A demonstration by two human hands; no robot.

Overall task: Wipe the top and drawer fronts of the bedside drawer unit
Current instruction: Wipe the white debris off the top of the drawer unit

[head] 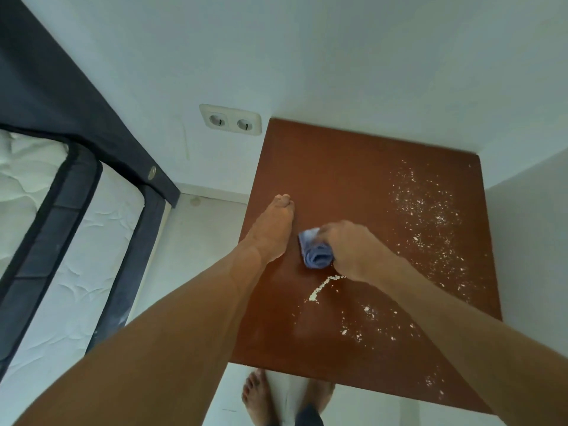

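The right hand (353, 250) is clenched around a soft, bunched blue cloth (316, 252) on the drawer unit's top (353, 167). The left hand (273, 229) rests flat, released. Being limp, the cloth looks best held wadded.

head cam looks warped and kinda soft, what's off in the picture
Head view: wide-angle lens bends the wall lines and stretches both forearms toward the corners; light is flat and cool, with only a dull sheen on the brown top; the right hand and blue cloth are slightly smeared; the left hand and white crumbs read sharper.
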